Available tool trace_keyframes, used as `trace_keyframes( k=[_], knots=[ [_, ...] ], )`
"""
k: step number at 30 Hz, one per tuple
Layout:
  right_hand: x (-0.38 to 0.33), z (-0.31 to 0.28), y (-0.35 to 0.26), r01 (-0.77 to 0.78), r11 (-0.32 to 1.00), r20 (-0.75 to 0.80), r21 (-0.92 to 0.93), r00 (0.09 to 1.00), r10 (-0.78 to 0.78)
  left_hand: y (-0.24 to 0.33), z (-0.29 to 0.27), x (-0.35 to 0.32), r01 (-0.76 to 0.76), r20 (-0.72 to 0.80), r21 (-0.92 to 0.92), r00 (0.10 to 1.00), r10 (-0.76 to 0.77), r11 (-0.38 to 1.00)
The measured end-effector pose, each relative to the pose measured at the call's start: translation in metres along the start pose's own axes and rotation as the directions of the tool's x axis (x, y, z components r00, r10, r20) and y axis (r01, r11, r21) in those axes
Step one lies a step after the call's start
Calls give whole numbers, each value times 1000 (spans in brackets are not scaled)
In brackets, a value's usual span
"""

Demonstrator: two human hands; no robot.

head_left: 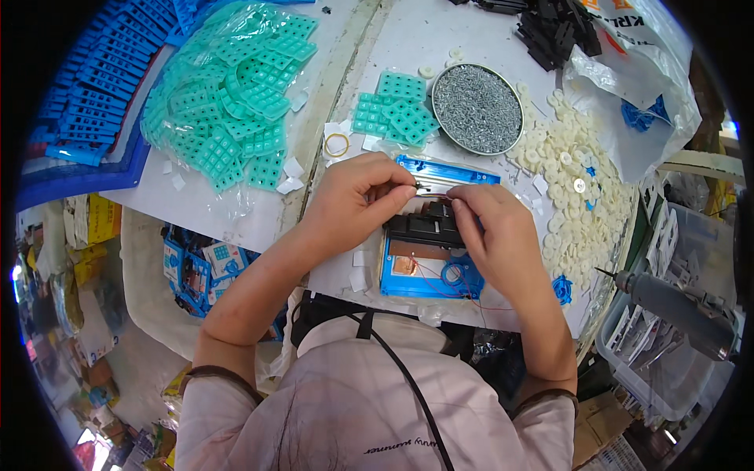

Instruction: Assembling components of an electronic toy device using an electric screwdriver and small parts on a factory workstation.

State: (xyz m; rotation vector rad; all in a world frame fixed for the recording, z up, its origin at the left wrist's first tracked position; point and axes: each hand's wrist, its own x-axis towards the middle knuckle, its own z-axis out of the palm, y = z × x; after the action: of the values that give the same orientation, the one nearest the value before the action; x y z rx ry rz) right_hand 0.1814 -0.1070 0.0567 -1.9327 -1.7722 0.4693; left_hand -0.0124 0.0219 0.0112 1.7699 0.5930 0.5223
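Observation:
My left hand [363,196] is closed in a pinch on a small dark piece [422,187] with thin wire at it; its exact kind is too small to tell. A dark reddish wire [437,195] runs from there to the pinched fingertips of my right hand [495,228]. Just below the fingers lies a black plastic part [424,230], across an open blue plastic case [432,289]. Inside the case, thin red wires [428,271] and a ring of blue plastic [453,274] show. The fingers of my right hand hide part of the black part's right end.
Beyond the case stand a round tin of small screws [477,108] and green keypad sheets [397,110], with a bagged heap of more [243,94] at left. White plastic discs [577,184] spread at right. An electric screwdriver [675,310] hangs over a crate [667,369] at right.

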Motion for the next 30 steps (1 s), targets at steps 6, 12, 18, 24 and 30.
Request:
trace_keyframes(
  k=[6, 12, 18, 24, 30],
  knots=[
    [0, -4, -4, 143, 988, -253, -58, 955, -154, 11, -6, 4, -88, 84, 101, 993, 80, 991],
    [-10, -2, -13, 134, 985, -80, 110, 989, -125, 6, -2, 8, -255, 55, 83, 966, 252, 963],
    [-3, -2, -16, 118, 983, -91, 137, 990, -106, 6, -4, 4, -227, 104, 61, 970, 220, 972],
    [-15, -9, -6, 126, 991, -84, 44, 989, -122, 14, -9, 8, -238, 216, 163, 956, 201, 958],
    [-14, -3, 1, 172, 985, -74, -8, 982, -172, 26, -19, 24, -383, 431, 293, 871, 236, 876]
  ],
)
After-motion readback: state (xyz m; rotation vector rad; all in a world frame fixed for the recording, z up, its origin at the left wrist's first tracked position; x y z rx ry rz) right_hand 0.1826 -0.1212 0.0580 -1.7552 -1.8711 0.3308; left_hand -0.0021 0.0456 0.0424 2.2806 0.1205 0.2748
